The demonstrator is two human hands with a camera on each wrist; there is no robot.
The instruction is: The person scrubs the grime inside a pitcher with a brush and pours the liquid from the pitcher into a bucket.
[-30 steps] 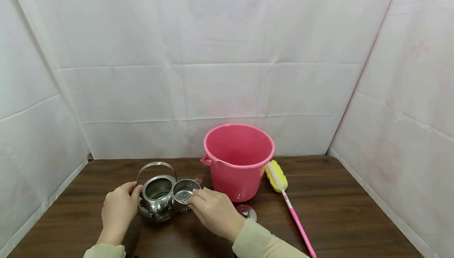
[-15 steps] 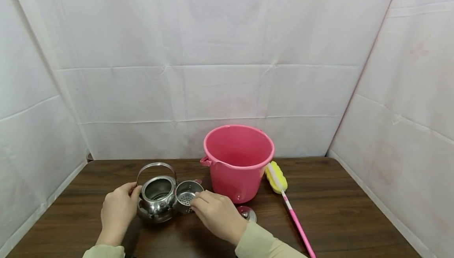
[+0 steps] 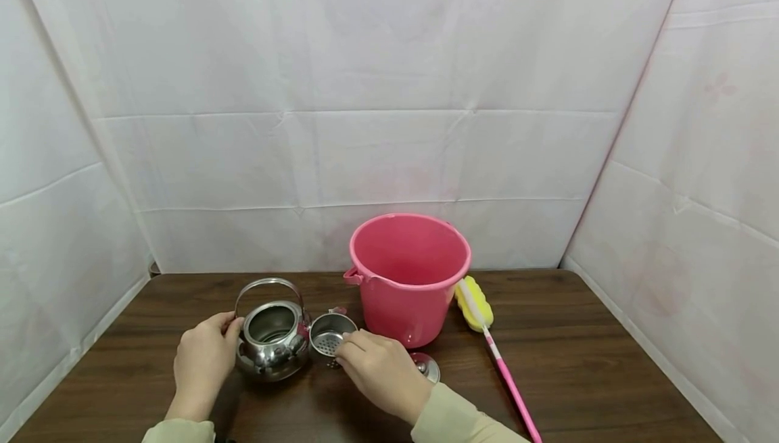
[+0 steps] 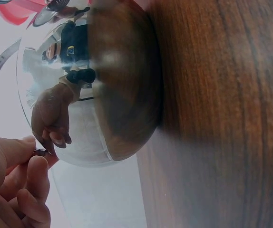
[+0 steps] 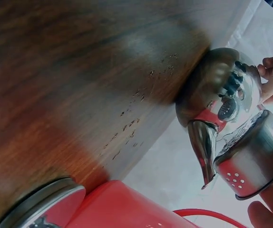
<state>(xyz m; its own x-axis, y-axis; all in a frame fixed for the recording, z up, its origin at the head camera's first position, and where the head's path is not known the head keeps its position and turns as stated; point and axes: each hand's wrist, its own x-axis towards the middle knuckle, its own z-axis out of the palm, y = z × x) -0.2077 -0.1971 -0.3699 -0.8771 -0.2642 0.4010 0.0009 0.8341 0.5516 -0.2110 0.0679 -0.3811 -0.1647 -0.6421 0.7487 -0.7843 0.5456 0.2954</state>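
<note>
A shiny steel teapot (image 3: 272, 355) stands lidless on the table, its round mouth uncovered and its arched handle (image 3: 268, 282) upright. My left hand (image 3: 205, 365) pinches the handle's near-left base between thumb and fingers; the left wrist view shows that grip (image 4: 20, 178) beside the mirrored belly. Just right of the pot, my right hand (image 3: 385, 370) holds a perforated steel tea strainer (image 3: 331, 335) by its right side. In the right wrist view the strainer (image 5: 253, 156) is raised off the table beside the spout (image 5: 204, 149). Its inside looks bare in the head view.
A pink bucket (image 3: 404, 308) stands behind my right hand. The teapot lid (image 3: 429, 367) lies by its base, partly behind that hand. On the right lies a yellow sponge brush (image 3: 476, 304) with a pink handle. Small dark specks (image 5: 127, 126) dot the table near the pot.
The strainer and my right hand have shifted a little to the right, leaving the teapot's side. My left hand and the teapot stay in place.
</note>
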